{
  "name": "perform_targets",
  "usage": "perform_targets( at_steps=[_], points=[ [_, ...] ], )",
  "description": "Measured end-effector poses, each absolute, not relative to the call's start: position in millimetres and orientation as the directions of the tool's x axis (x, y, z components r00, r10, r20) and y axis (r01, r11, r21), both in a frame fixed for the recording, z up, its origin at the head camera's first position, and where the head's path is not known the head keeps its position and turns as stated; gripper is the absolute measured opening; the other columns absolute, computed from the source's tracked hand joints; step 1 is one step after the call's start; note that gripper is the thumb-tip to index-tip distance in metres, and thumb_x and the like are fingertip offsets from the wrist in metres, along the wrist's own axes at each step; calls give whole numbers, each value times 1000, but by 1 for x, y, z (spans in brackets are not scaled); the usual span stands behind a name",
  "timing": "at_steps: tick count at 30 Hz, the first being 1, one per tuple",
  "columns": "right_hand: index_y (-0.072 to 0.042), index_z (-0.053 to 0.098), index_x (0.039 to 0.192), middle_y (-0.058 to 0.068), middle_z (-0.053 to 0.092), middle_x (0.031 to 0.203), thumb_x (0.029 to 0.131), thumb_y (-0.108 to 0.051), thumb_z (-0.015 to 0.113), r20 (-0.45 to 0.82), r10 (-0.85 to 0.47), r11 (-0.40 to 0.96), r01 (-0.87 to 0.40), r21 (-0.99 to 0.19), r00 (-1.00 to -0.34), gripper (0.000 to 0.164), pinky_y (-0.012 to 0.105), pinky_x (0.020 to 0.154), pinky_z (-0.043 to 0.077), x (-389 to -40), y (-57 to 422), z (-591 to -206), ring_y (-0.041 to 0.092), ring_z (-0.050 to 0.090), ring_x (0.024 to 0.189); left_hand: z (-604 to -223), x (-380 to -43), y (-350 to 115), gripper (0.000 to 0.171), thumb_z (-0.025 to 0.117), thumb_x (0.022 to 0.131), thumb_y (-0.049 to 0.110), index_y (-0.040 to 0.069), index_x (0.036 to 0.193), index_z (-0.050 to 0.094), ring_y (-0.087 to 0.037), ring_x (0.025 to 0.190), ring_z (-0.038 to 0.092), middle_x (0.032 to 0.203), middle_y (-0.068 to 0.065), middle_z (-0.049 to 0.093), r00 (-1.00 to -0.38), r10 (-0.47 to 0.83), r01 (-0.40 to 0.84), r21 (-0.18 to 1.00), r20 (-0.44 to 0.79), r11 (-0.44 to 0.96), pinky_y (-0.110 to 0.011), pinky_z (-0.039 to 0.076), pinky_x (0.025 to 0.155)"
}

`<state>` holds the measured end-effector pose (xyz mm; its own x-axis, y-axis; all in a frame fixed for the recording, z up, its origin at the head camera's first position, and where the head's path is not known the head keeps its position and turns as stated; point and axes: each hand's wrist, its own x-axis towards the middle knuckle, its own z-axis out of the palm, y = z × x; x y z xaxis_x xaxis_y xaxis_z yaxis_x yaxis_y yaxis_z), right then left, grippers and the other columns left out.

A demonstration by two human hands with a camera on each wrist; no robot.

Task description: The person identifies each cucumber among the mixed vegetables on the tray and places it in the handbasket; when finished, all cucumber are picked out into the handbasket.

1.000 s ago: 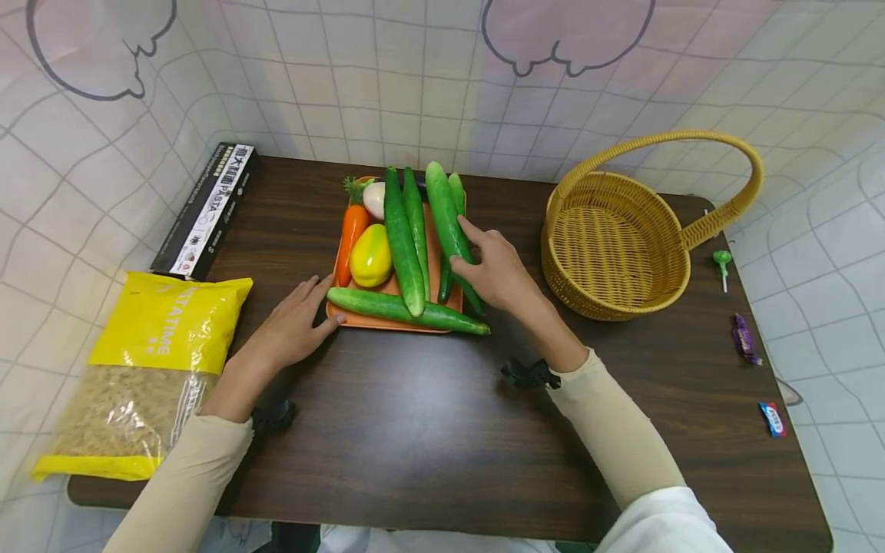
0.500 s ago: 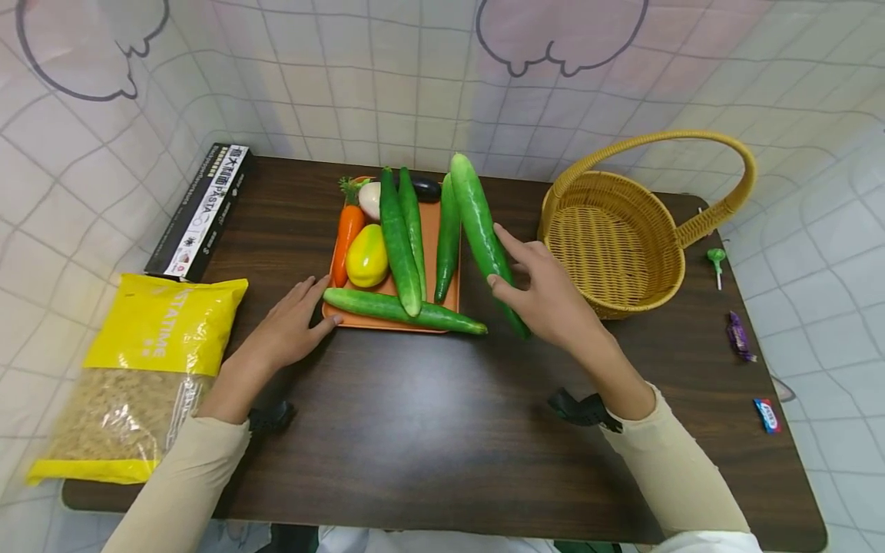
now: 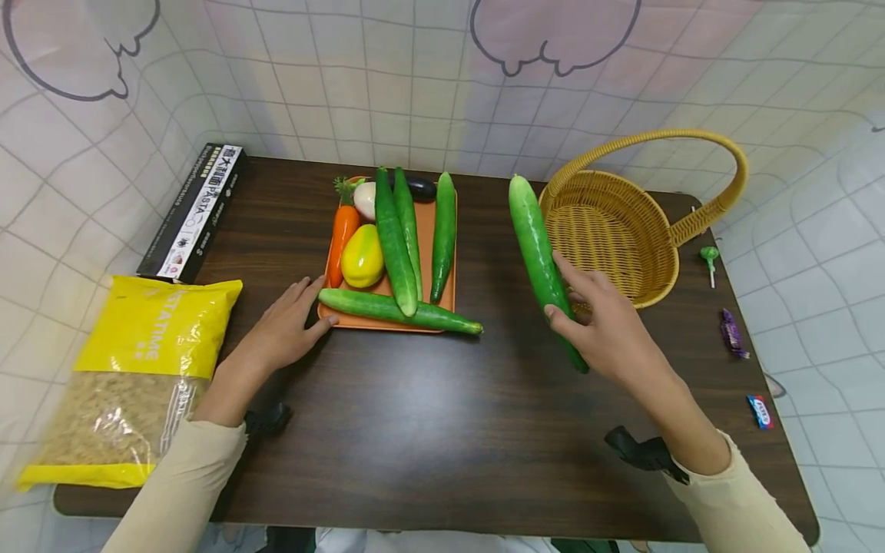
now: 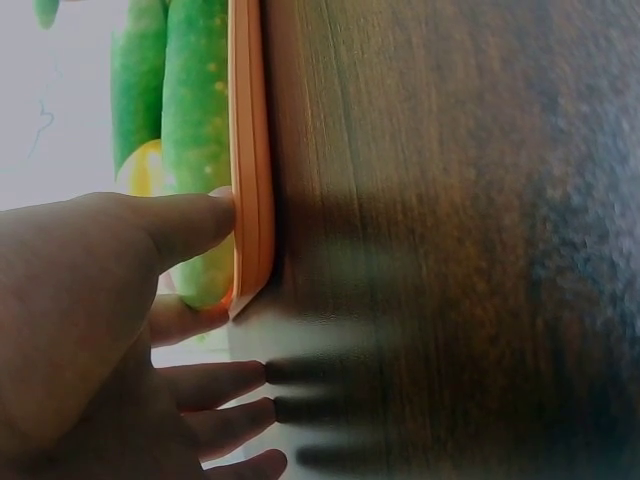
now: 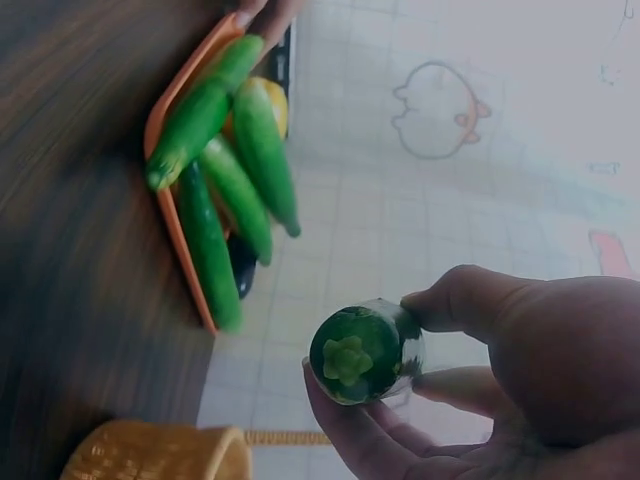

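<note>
My right hand point(image 3: 601, 326) grips a large cucumber point(image 3: 534, 246) between thumb and fingers, held tilted in front of the basket's left side. In the right wrist view the stem end of this cucumber point(image 5: 350, 358) faces the camera. An orange tray point(image 3: 425, 230) bears several cucumbers, a carrot point(image 3: 342, 234), a yellow pepper-like vegetable point(image 3: 362, 257), a white round vegetable point(image 3: 364, 201) and an eggplant point(image 3: 420, 189). One cucumber point(image 3: 394, 309) lies across the tray's front edge. My left hand point(image 3: 286, 330) touches the front left corner of the tray, fingers extended, thumb on the rim point(image 4: 245, 200).
A wicker basket point(image 3: 615, 246) with a tall handle stands at the back right. Small sweets, including a green lollipop point(image 3: 709, 253) and a purple wrapped candy point(image 3: 733, 334), lie along the right edge. At left are a pasta bag point(image 3: 134, 376) and a black pasta box point(image 3: 193, 211).
My right hand has lifted the large cucumber from the tray's right side and carried it right, toward the basket. My left hand has stayed at the tray corner.
</note>
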<state>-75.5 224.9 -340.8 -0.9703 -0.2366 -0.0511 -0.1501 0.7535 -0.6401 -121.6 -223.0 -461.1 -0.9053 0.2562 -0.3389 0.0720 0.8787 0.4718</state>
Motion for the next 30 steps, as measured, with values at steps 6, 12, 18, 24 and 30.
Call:
perform_targets(
  at_steps=[6,12,18,24,30],
  points=[
    [-30,23,160,18,47,122,101,-28,61,-61,-224,770,-138,-623,-973,70,50,75,58,-65,244,-341,38,60,116,-462,-121,-225,84,52,101,53,15,162,9,-44,148,7,164,-24,7,-904,260,76,471,-339,879,-67,12,113],
    [-27,25,160,23,48,127,101,-27,61,-74,-224,811,-144,-567,-972,70,59,78,54,-58,262,-338,41,60,113,-462,-120,-223,82,53,101,50,15,162,11,-44,148,9,163,-24,9,-909,261,81,476,-326,876,-67,14,113],
    [-22,24,161,26,48,127,101,-25,62,-106,-226,848,-142,-511,-968,71,60,77,53,-53,278,-335,42,61,108,-460,-119,-222,82,54,101,49,16,163,11,-44,148,9,164,-23,9,-910,259,75,483,-325,872,-67,13,113],
    [-15,23,161,31,47,123,101,-25,60,-123,-225,872,-143,-467,-967,71,61,77,53,-73,293,-334,47,61,107,-460,-119,-225,82,54,101,48,15,162,11,-43,148,8,164,-23,9,-911,254,74,479,-325,875,-67,12,113],
    [-8,20,160,36,45,124,102,-28,57,-212,-237,884,-120,-452,-948,71,50,67,57,-111,306,-330,50,61,104,-459,-121,-223,81,55,101,47,14,162,13,-44,148,10,163,-24,11,-914,257,82,475,-316,876,-66,14,113]
  ],
)
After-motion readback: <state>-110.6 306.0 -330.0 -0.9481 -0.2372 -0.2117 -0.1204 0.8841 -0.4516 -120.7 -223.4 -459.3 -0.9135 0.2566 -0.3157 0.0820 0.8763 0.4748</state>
